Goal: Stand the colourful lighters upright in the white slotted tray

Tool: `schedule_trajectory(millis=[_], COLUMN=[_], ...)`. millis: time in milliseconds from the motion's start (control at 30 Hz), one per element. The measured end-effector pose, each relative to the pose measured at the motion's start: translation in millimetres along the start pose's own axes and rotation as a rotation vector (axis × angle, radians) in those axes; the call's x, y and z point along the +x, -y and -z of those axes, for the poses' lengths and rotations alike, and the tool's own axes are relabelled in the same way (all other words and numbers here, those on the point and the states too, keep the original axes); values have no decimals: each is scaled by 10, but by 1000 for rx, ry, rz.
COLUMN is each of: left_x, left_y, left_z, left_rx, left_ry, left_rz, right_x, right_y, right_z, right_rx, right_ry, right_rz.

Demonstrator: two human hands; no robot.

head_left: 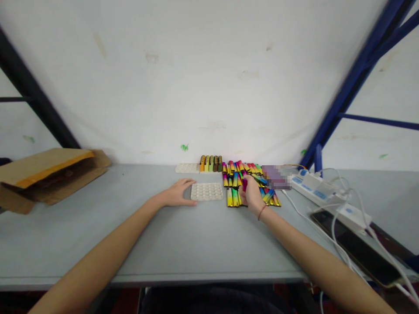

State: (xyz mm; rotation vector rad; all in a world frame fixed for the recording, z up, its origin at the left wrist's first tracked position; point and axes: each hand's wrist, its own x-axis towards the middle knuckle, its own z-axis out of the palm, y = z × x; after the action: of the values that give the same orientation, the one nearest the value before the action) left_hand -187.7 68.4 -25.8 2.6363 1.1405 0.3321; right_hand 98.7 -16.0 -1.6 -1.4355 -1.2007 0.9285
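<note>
At centre, white tray [207, 192] bears no lighter yet; our left hand [176, 194] spread around its left end, right hand [254, 195] clamped on purple lighter [244, 184]. Far upright lighters [211, 164] seem done; loose lighters [232, 197] at right remain, we judge.

Pale dimpled tray [207, 192]: flat | shiny multicoloured cylinders [235, 179]: lying in rows, tray's right

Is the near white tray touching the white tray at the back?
Apart. The head view shows a strip of grey table running between the far edge of the near tray and the front edge of the back tray.
</note>
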Motion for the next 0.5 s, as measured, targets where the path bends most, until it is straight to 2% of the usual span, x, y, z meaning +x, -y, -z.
schedule_trajectory(millis=[100, 200, 267, 400, 500], left_x=[1, -1, -4, -6, -5], left_y=[-34, -80, -99, -123, -143], left_z=[-25, -39, -39, -30, -27], left_rx=[-6, 5, 5, 0, 9], left_ry=[-10, -16, -14, -11, -4], left_rz=[-21, -20, -15, 0, 15], right_x=[-39, -23, 37, 237, 353], right_y=[77, 175, 246, 358, 355], right_z=[-35, -112, -194, -444, -661], right_rx=[95, 19, -63, -216, -245], right_ry=[99, 232, 286, 284, 222], right_rz=[-115, -96, 45, 532, 602])
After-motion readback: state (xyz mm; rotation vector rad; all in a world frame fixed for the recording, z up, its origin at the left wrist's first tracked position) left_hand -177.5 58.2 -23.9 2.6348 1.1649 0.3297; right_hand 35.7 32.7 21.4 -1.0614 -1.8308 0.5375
